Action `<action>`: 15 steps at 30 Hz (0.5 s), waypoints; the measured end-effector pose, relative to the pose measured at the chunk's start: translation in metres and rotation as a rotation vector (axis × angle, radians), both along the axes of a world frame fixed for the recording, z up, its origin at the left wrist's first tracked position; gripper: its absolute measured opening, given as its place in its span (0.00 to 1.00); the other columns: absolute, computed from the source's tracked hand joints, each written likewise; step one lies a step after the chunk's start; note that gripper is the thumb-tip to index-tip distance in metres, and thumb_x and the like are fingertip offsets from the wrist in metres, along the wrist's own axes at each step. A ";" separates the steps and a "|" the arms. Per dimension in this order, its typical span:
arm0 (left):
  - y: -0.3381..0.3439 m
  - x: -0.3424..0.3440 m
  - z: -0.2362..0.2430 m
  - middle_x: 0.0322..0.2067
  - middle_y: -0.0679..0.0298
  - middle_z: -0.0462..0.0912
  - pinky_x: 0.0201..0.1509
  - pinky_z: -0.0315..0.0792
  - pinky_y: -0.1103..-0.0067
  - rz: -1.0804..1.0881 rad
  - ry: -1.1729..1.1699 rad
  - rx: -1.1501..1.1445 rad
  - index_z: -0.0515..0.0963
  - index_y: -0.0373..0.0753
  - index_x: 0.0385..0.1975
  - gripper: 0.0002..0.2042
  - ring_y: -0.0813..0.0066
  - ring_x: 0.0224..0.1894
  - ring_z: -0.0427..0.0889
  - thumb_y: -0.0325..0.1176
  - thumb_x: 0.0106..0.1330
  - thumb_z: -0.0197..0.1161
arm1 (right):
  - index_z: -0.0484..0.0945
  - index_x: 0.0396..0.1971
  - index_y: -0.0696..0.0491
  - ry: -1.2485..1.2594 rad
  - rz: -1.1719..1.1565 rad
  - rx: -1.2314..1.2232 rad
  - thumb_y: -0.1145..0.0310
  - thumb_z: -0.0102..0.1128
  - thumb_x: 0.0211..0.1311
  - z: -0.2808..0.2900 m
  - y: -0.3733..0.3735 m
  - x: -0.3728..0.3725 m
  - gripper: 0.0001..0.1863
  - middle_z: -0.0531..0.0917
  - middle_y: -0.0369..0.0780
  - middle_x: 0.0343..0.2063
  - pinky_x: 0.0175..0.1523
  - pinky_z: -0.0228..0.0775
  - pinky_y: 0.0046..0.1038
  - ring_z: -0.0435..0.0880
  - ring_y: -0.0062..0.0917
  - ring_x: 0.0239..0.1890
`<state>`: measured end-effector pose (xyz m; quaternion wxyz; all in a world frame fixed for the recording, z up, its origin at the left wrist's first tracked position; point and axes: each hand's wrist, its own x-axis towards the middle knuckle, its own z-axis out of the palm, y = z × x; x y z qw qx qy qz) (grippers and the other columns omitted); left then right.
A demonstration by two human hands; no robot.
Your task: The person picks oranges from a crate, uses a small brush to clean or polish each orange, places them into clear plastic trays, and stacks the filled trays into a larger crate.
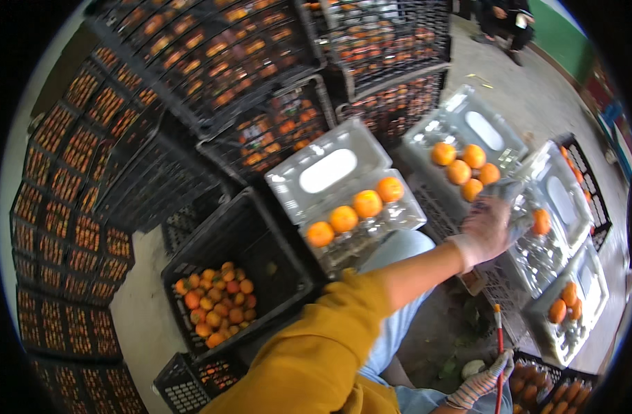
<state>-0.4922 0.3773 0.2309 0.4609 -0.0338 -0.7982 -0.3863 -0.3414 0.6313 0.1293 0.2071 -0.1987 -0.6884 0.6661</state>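
Currently, right grip [480, 383] around one red stick [500, 345], left grip [492, 224] beside five oranges [458, 172], state unclear

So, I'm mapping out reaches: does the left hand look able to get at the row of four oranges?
Probably yes: their clear clamshell lid stands open and nothing covers the row of four oranges, though the left hand is off to their right, by another clamshell.

Lower left: crate [226, 238], loose fruit [219, 300] inside. Right of it: first clamshell [364, 148], four oranges [343, 219] in a row. Farther right: second clamshell [440, 127], five oranges [459, 172] inside. Stacked crates [274, 131] behind first clamshell.
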 end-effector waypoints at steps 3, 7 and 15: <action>-0.131 0.129 0.000 0.39 0.54 0.74 0.47 0.67 0.73 0.089 0.004 0.135 0.70 0.34 0.44 0.21 0.61 0.42 0.74 0.30 0.49 0.63 | 0.71 0.39 0.60 -0.014 0.094 0.158 0.66 0.56 0.58 -0.035 0.022 -0.007 0.14 0.75 0.40 0.42 0.52 0.62 0.23 0.71 0.21 0.44; -0.279 0.322 -0.073 0.37 0.52 0.76 0.48 0.68 0.70 0.875 -0.545 0.007 0.73 0.34 0.40 0.17 0.58 0.41 0.75 0.32 0.51 0.62 | 0.73 0.39 0.59 -0.173 0.095 0.198 0.71 0.54 0.57 -0.028 0.007 -0.007 0.11 0.74 0.39 0.36 0.49 0.66 0.23 0.72 0.22 0.37; -0.367 0.568 -0.125 0.51 0.59 0.67 0.54 0.63 0.70 1.480 -1.949 0.088 0.65 0.43 0.47 0.22 0.64 0.54 0.67 0.44 0.55 0.56 | 0.61 0.55 0.56 -0.120 -0.626 2.697 0.83 0.33 0.52 -0.102 0.095 -0.014 0.26 0.76 0.39 0.28 0.37 0.70 0.22 0.76 0.23 0.27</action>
